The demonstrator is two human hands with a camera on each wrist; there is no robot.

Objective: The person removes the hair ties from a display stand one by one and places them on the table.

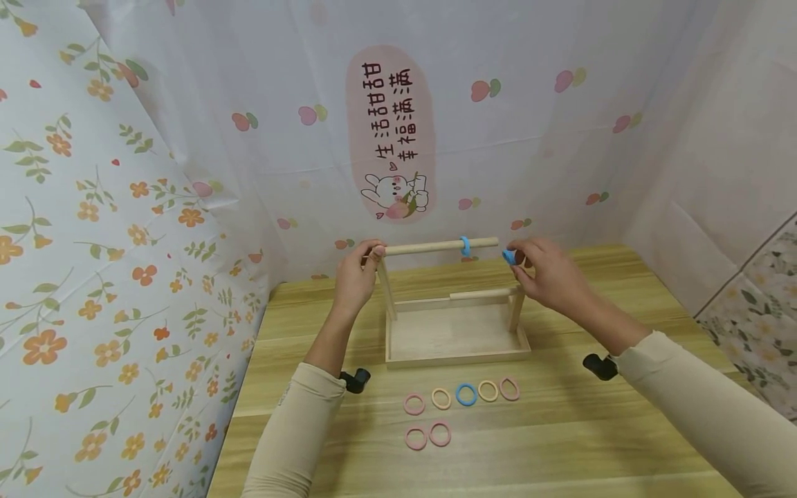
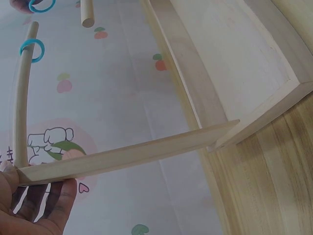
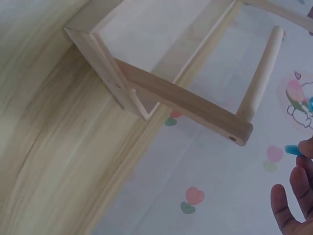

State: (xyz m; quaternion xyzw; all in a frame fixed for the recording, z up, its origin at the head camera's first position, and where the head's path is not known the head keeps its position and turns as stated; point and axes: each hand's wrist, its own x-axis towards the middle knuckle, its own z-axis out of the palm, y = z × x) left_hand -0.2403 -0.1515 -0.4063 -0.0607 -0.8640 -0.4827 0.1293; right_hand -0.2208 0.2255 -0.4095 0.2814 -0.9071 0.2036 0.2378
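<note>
A wooden stand has a shallow tray base (image 1: 457, 359), a left post (image 2: 122, 159) and a shorter-looking right post (image 1: 516, 309). My left hand (image 1: 356, 277) grips the top of the left post, where an upper dowel (image 1: 423, 247) sticks out to the right. One blue ring (image 1: 465, 247) hangs around that dowel near its free end. Just beyond the end, my right hand (image 1: 549, 273) pinches another blue ring (image 1: 509, 257) between thumb and fingers, apart from the dowel. A lower dowel (image 3: 261, 73) points left from the right post.
In front of the stand, several rings lie flat on the wooden table (image 1: 560, 443): pink rings (image 1: 423, 438), yellow rings (image 1: 434, 399) and a blue ring (image 1: 457, 395). A printed cloth (image 1: 523, 159) hangs behind, and a floral cloth (image 1: 143, 304) covers the left side.
</note>
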